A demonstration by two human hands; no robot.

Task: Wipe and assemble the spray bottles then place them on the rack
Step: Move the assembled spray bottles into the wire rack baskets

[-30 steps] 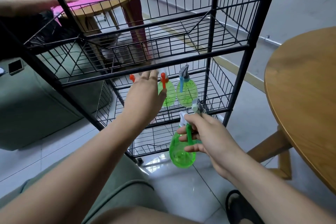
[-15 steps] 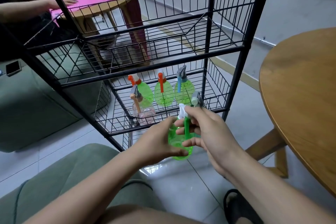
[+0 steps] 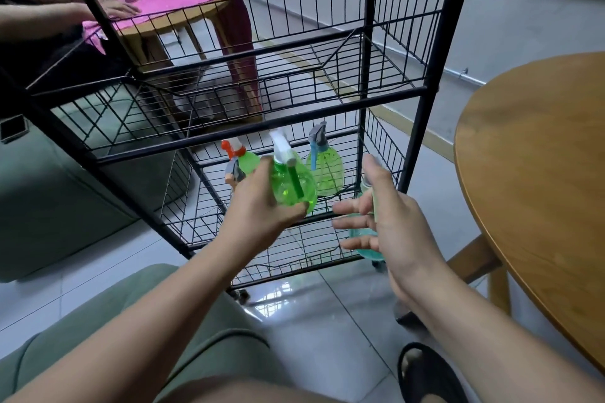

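Note:
My left hand [image 3: 258,209] grips a green spray bottle [image 3: 288,186] with a white nozzle and green trigger, upright in front of the middle shelf of the black wire rack [image 3: 229,137]. To its right, my right hand [image 3: 389,226] holds a teal spray bottle [image 3: 363,249] against the palm, thumb up and fingers spread; most of that bottle is hidden. On the middle shelf stand a green bottle with a red-orange trigger [image 3: 245,159] and a green bottle with a blue trigger [image 3: 324,170]. A clear bottle [image 3: 233,173] peeks out behind my left hand.
A round wooden table [image 3: 540,157] stands close on the right. A green sofa [image 3: 49,206] with a phone [image 3: 13,127] lies left of the rack. Beyond the rack, another person's hands [image 3: 118,3] rest on a pink-covered table. My sandalled foot [image 3: 425,370] is below.
The green bottle passed from my right hand to my left, which lifted it up toward the middle shelf. My right hand let go of it and moved right, still carrying the teal bottle.

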